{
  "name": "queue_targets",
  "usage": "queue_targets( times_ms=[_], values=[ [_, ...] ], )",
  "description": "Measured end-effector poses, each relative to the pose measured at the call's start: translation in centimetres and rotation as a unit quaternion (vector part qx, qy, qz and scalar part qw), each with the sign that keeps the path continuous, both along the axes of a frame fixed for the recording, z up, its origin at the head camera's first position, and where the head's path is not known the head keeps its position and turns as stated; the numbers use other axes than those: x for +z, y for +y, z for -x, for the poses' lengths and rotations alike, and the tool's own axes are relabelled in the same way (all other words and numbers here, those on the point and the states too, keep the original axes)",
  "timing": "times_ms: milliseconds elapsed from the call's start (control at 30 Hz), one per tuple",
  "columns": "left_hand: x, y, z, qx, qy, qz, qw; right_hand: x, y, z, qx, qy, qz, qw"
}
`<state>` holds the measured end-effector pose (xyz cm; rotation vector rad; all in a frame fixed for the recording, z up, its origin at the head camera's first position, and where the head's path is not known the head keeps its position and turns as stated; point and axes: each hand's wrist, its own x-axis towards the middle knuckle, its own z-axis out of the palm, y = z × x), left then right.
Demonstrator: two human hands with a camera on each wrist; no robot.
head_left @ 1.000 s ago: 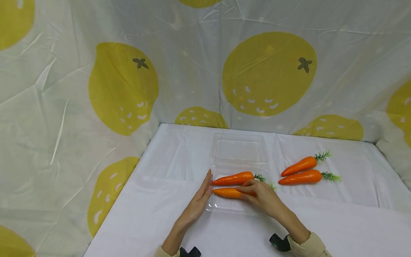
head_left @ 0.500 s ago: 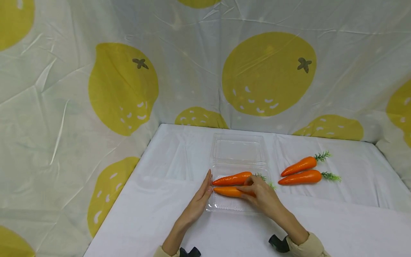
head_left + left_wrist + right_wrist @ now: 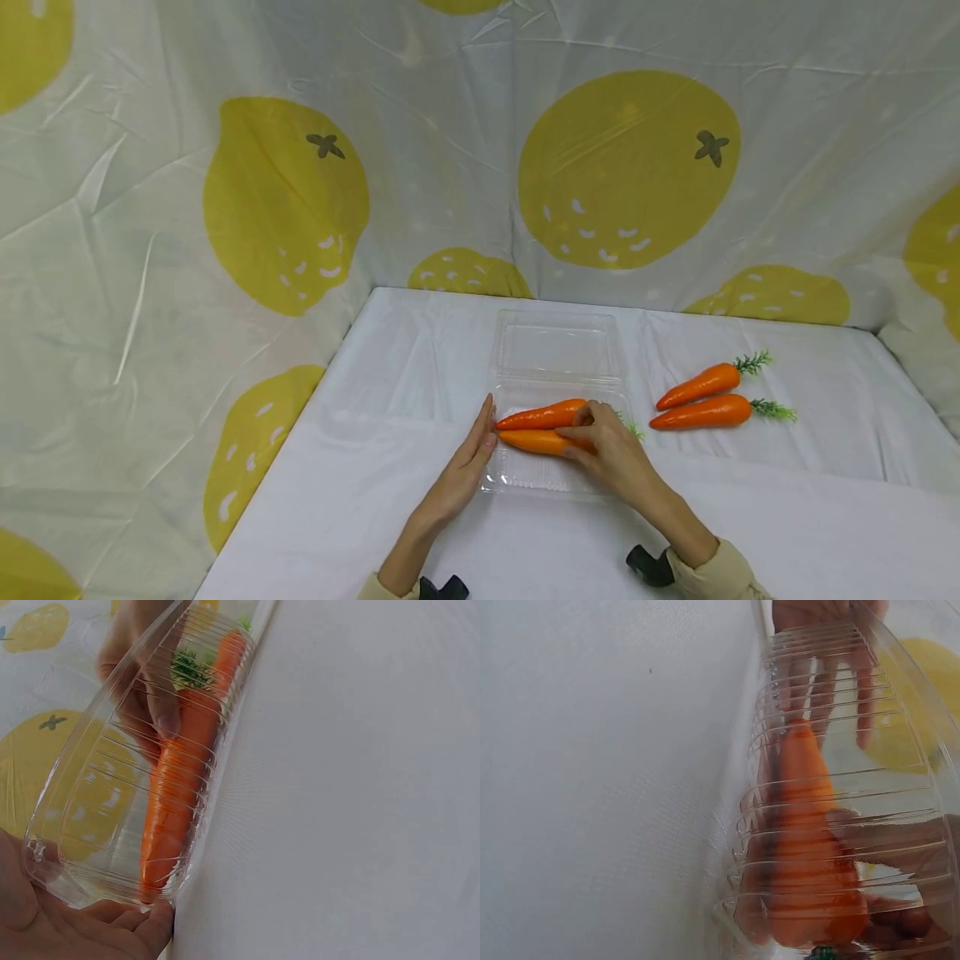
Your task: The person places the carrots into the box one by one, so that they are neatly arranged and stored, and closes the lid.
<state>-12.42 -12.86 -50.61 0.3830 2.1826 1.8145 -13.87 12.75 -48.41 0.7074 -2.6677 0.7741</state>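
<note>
A clear plastic clamshell box (image 3: 525, 483) stands with its lid folded back on the white table. In its base lie two orange carrots side by side, tips toward the left. My right hand (image 3: 618, 450) pinches the nearer, lighter carrot (image 3: 528, 442) between thumb and fingers near its thick end. The farther carrot (image 3: 536, 416) lies against it, its leafy top mostly hidden behind that hand. My left hand (image 3: 461, 475) rests with straight fingers along the box's left end; in the left wrist view its fingers (image 3: 139, 926) touch the clear wall by the carrot tips.
Two more carrots, an upper one (image 3: 699, 387) and a lower one (image 3: 705, 412), lie on the table right of the box, green tops pointing right. The open lid (image 3: 558, 346) lies toward the back. A lemon-print curtain (image 3: 442, 167) hangs behind the table.
My right hand has slid the nearer carrot slightly away from me, up against the farther one, and now covers more of that one's green top. The left hand stays put.
</note>
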Motion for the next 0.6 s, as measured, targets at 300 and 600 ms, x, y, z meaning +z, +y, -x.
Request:
queue_targets(
  times_ms=[300,600],
  values=[
    [0.02,-0.03,-0.03,0.001,-0.001,-0.005,1.0000,-0.25,-0.08,0.21,-0.003,0.014,0.002,1.000],
    [0.00,0.00,-0.01,0.001,0.001,-0.004,1.0000,0.52,0.09,0.05,0.019,0.020,-0.003,1.000]
  ],
)
